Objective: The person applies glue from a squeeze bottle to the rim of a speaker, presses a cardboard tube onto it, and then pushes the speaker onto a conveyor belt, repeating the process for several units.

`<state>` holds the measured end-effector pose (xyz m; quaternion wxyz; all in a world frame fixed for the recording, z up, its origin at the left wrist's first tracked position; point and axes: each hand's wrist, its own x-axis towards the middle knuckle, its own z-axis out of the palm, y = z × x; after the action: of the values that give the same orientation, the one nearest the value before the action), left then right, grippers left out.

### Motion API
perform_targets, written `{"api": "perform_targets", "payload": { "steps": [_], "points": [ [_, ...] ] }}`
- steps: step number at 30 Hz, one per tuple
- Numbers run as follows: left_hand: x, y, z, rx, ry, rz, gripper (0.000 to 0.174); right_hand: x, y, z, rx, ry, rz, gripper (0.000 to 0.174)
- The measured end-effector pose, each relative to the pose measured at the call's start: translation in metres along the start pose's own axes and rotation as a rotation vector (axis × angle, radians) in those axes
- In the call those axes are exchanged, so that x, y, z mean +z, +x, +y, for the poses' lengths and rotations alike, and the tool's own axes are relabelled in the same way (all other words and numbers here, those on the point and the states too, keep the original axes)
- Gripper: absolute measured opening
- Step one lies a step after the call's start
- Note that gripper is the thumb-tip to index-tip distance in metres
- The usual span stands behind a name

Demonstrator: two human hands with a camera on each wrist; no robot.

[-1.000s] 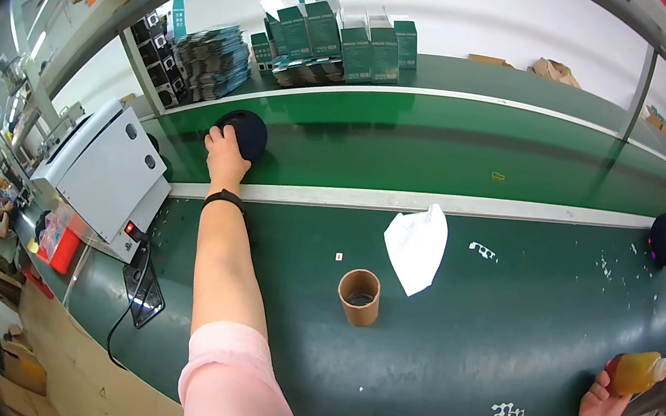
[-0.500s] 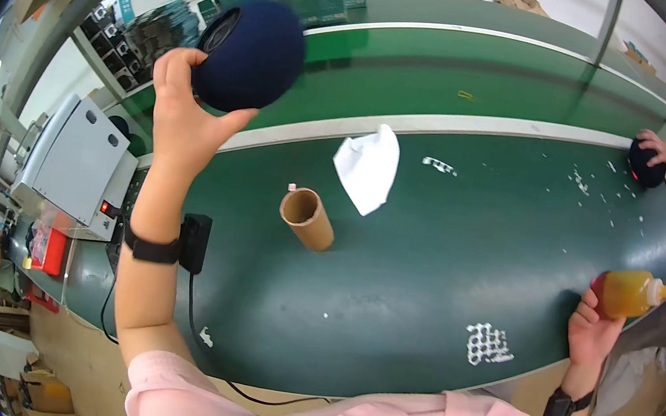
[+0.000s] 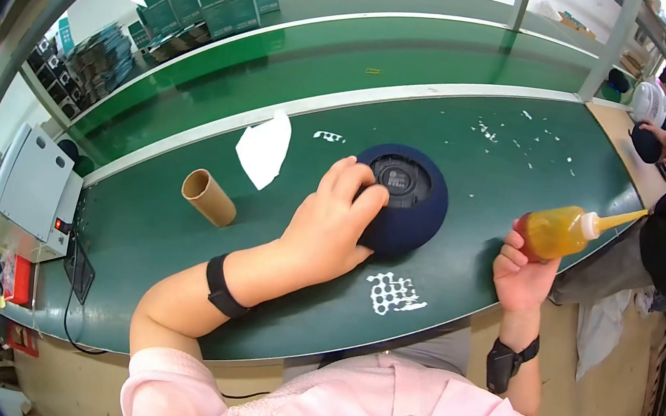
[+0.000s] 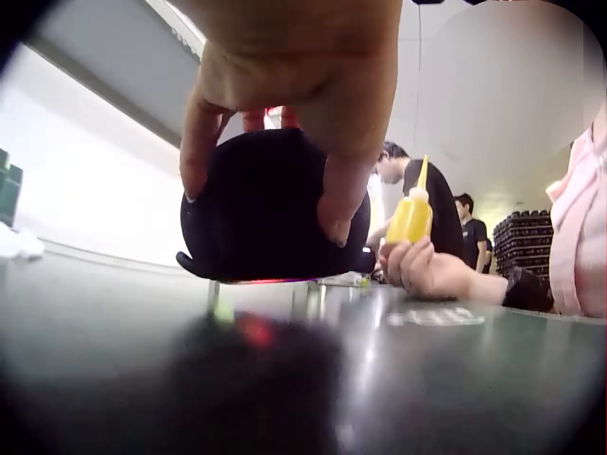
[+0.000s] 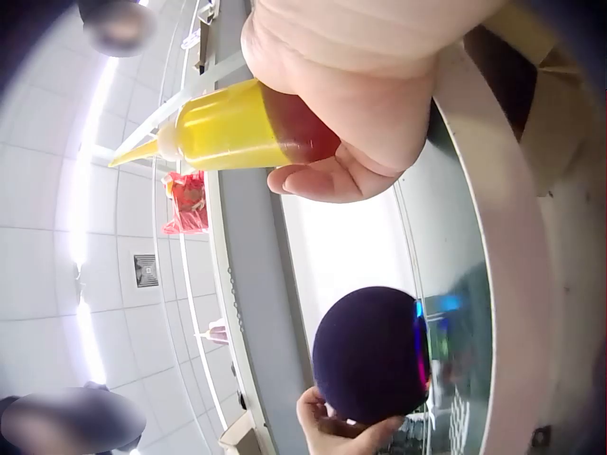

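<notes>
A round navy speaker point(image 3: 415, 230) with a recessed black face is in my left hand point(image 3: 324, 225), which grips it from the side with the thumb and fingers spread around it. In the left wrist view the speaker point(image 4: 270, 209) sits close over the dark green tabletop, with a red glow at its lower edge. My right hand point(image 3: 520, 279) holds a yellow squeeze bottle point(image 3: 558, 233) by its reddish bottom end, the long thin nozzle pointing right. The right wrist view shows the bottle point(image 5: 228, 128) lying across the palm, with the speaker point(image 5: 368, 355) farther off.
A cardboard tube point(image 3: 215, 202) stands left of my left hand, and white paper point(image 3: 264, 150) lies behind it. A perforated white sheet point(image 3: 393, 295) is near the front edge. A grey-white machine point(image 3: 33, 191) stands at left, green boxes point(image 3: 229, 8) at back. Another person holds a dark round object point(image 3: 647, 143).
My left hand has lifted the speaker off the back ledge and brought it rightward over the table's front, turning its recessed face up. The other person has picked up the dark round object at right.
</notes>
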<state>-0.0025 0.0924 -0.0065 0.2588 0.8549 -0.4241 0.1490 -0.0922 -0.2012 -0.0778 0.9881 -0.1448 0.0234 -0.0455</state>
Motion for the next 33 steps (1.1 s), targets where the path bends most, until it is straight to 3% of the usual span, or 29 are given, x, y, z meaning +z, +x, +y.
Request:
{"api": "perform_targets", "payload": {
  "steps": [3, 5, 7, 9, 11, 13, 15, 17, 18, 23, 25, 28, 29, 33],
  "points": [
    [-0.001, -0.001, 0.004, 0.021, 0.07, -0.053, 0.067, -0.001, -0.001, -0.002, -0.013, 0.002, -0.004, 0.061],
    [-0.016, 0.0, 0.008, -0.003, -0.092, -0.068, 0.076, 0.001, -0.001, 0.001, -0.009, 0.012, -0.017, 0.061],
    [-0.05, -0.003, 0.0, 0.0, -0.087, 0.097, 0.082, 0.003, -0.002, 0.002, -0.044, 0.006, 0.0, 0.061],
    [-0.094, -0.011, -0.016, -0.02, 0.205, 0.36, 0.08, 0.0, -0.001, 0.002, -0.038, 0.017, -0.007, 0.061],
    [-0.131, -0.03, -0.035, -0.344, 0.25, 0.245, 0.08, 0.0, -0.002, 0.001, -0.04, -0.016, -0.008, 0.06],
    [-0.149, -0.058, -0.079, -0.514, 0.175, 0.039, 0.08, 0.002, -0.001, 0.002, -0.041, -0.013, 0.026, 0.059],
    [-0.149, -0.074, -0.12, -0.68, -0.157, -0.231, 0.077, 0.0, 0.0, 0.002, -0.047, -0.022, 0.019, 0.059],
    [-0.128, -0.087, -0.164, -0.756, -0.52, -0.308, 0.076, 0.0, 0.0, 0.003, -0.054, -0.016, 0.017, 0.059],
    [-0.116, -0.084, -0.164, -0.739, -0.663, -0.218, 0.069, 0.0, 0.0, 0.002, -0.062, -0.017, 0.018, 0.059],
    [-0.095, -0.053, -0.147, -0.589, -0.786, -0.1, 0.06, 0.0, -0.003, 0.002, -0.053, 0.0, 0.004, 0.062],
    [-0.095, -0.023, -0.104, -0.343, -1.134, 0.254, 0.069, -0.002, -0.002, 0.002, -0.058, 0.005, -0.002, 0.063],
    [-0.085, 0.015, -0.046, -0.171, -1.295, 0.266, 0.075, -0.003, 0.002, 0.0, -0.036, -0.006, -0.025, 0.065],
    [-0.073, 0.024, -0.038, -0.078, -1.258, 0.26, 0.072, -0.002, 0.002, 0.001, -0.028, -0.006, -0.023, 0.066],
    [-0.039, 0.054, -0.014, -0.003, -1.049, 0.192, 0.061, -0.002, 0.0, 0.001, -0.035, -0.008, -0.013, 0.068]
  ]
}}
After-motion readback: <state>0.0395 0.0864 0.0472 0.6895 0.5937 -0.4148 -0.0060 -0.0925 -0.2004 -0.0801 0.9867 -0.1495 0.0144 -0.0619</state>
